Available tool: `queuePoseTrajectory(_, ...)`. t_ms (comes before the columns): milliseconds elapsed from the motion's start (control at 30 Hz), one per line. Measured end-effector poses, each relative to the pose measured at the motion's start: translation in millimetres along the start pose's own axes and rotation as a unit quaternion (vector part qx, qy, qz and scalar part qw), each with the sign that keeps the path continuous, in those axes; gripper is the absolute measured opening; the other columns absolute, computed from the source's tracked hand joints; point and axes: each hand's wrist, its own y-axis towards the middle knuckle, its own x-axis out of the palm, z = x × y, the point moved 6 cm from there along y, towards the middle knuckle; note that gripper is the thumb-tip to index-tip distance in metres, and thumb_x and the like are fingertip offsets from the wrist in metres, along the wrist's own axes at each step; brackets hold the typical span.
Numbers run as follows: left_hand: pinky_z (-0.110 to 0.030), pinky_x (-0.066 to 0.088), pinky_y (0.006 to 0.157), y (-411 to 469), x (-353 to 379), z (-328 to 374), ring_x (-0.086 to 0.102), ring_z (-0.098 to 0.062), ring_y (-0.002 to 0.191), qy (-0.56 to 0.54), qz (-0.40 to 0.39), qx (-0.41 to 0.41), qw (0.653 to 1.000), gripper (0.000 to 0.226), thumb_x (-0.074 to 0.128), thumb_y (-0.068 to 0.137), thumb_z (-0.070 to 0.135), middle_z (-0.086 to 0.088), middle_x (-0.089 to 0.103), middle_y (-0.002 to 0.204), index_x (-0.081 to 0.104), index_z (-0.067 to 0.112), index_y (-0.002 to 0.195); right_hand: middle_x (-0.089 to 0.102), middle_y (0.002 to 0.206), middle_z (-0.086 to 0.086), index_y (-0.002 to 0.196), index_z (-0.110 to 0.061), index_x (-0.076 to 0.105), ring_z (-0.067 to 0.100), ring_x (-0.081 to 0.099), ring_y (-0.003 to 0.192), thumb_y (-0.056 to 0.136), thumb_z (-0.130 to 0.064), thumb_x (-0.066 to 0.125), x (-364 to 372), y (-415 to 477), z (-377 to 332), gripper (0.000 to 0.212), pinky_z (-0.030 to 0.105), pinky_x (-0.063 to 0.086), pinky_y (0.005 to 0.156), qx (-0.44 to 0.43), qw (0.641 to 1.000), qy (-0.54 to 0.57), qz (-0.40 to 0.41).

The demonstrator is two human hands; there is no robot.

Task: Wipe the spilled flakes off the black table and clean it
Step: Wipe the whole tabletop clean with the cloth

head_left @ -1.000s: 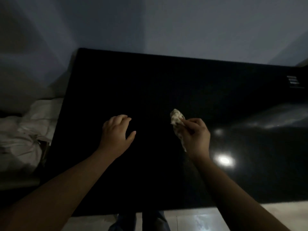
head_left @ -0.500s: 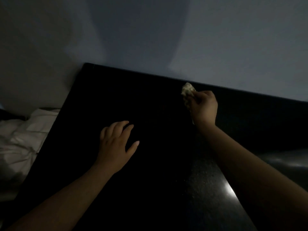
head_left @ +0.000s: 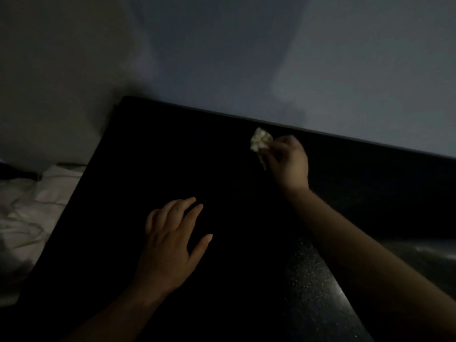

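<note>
Here the right hand (head_left: pixel 287 162) pinches a crumpled pale cloth (head_left: pixel 260 143) near the far edge of the black table (head_left: pixel 153 149). The left hand (head_left: pixel 170 243) rests flat, fingers spread, nearer the near edge; flakes cannot be made out.

Body: left hand (head_left: pixel 170 245), right hand (head_left: pixel 288 161), both bare; forearms uncovered down to frame edge. Left nails short. Light dim, finer detail unreadable

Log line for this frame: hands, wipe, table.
left hand open over black table | right hand grips crumpled wipe near far edge | scene dim
</note>
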Motion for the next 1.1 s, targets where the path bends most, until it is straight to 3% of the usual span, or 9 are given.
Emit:
queuePoseTrajectory(133,-0.043,0.026,0.104,0.6,-3.5,1.4,0.041,-0.023,0.127,0.004,0.009,0.002,1.000,0.057,0.035,0.091,0.056,0.001,0.046,0.140,0.053,0.019,0.131,0.059,0.092,0.000,0.089,-0.010,0.076,0.017,0.061,0.079,0.087,-0.021,0.072,-4.9,-49.3,-26.0,0.011,0.028,0.051,0.071,0.001,0.987,0.108,-0.119)
queuePoseTrajectory(300,-0.042,0.023,0.106,0.4,-2.1,0.5,0.039,-0.021,0.128,0.002,0.011,0.003,1.000,0.058,0.036,0.090,0.056,0.001,0.045,0.140,0.053,0.019,0.131,0.061,0.094,0.009,0.092,-0.003,0.075,0.024,0.061,0.085,0.088,-0.024,0.070,-29.2,-3.6,-2.0,0.022,0.032,0.051,0.075,0.057,0.997,0.035,0.033)
queuePoseTrajectory(467,-0.042,0.024,0.106,0.5,-1.6,-0.2,0.038,-0.020,0.129,0.005,0.009,0.000,1.000,0.057,0.036,0.090,0.056,0.003,0.044,0.141,0.053,0.020,0.132,0.062,0.092,0.012,0.093,-0.005,0.076,0.030,0.059,0.086,0.085,-0.026,0.072,4.1,0.4,1.4,0.023,0.026,0.042,0.072,0.071,0.997,-0.016,0.032)
queuePoseTrajectory(567,-0.041,0.023,0.106,1.5,-3.0,0.9,0.038,-0.020,0.128,0.014,0.005,-0.004,1.000,0.057,0.036,0.090,0.055,0.003,0.045,0.140,0.054,0.020,0.131,0.060,0.093,0.003,0.101,-0.012,0.076,0.023,0.058,0.088,0.086,-0.022,0.073,2.5,-39.4,-19.2,0.019,0.026,0.043,0.075,0.005,1.000,0.022,-0.010)
queuePoseTrajectory(700,-0.040,0.023,0.105,1.5,-3.3,1.0,0.039,-0.021,0.128,0.018,0.006,-0.001,1.000,0.057,0.035,0.090,0.055,0.002,0.046,0.139,0.054,0.020,0.130,0.057,0.097,-0.008,0.100,-0.025,0.074,0.018,0.060,0.087,0.088,-0.021,0.071,-4.5,-89.5,-29.7,0.013,0.037,0.053,0.075,0.014,0.978,0.168,-0.125)
queuePoseTrajectory(767,-0.042,0.023,0.106,1.0,-3.0,0.0,0.038,-0.020,0.129,0.016,0.010,0.003,1.000,0.057,0.035,0.091,0.055,0.002,0.045,0.140,0.053,0.020,0.131,0.058,0.094,-0.007,0.094,-0.022,0.075,0.018,0.062,0.083,0.089,-0.018,0.070,-19.9,-87.3,-28.9,0.008,0.036,0.054,0.073,0.026,0.983,0.166,-0.067)
queuePoseTrajectory(900,-0.049,0.030,0.106,-0.1,-1.8,0.4,0.036,-0.021,0.129,0.013,0.015,0.006,1.000,0.059,0.036,0.090,0.056,0.000,0.044,0.141,0.051,0.018,0.132,0.058,0.103,0.004,0.104,-0.009,0.072,0.023,0.059,0.097,0.090,-0.022,0.067,-44.1,-44.6,5.3,0.020,0.033,0.050,0.084,0.124,0.989,-0.004,0.082)
queuePoseTrajectory(1000,-0.051,0.031,0.106,-0.4,-2.0,0.6,0.036,-0.022,0.129,0.015,0.018,0.006,1.000,0.059,0.036,0.090,0.056,0.000,0.045,0.140,0.051,0.017,0.131,0.058,0.106,0.004,0.107,-0.009,0.072,0.022,0.057,0.101,0.090,-0.026,0.067,-26.6,-40.1,13.8,0.024,0.030,0.048,0.087,0.164,0.984,-0.029,0.059)
queuePoseTrajectory(1100,-0.047,0.028,0.106,0.5,-2.1,0.3,0.037,-0.023,0.129,0.012,0.023,0.016,1.000,0.059,0.033,0.091,0.056,0.000,0.045,0.140,0.051,0.018,0.132,0.058,0.103,0.001,0.107,-0.012,0.072,0.019,0.056,0.097,0.090,-0.025,0.068,-16.2,-72.4,-9.7,0.022,0.031,0.048,0.084,0.078,0.997,0.019,0.000)
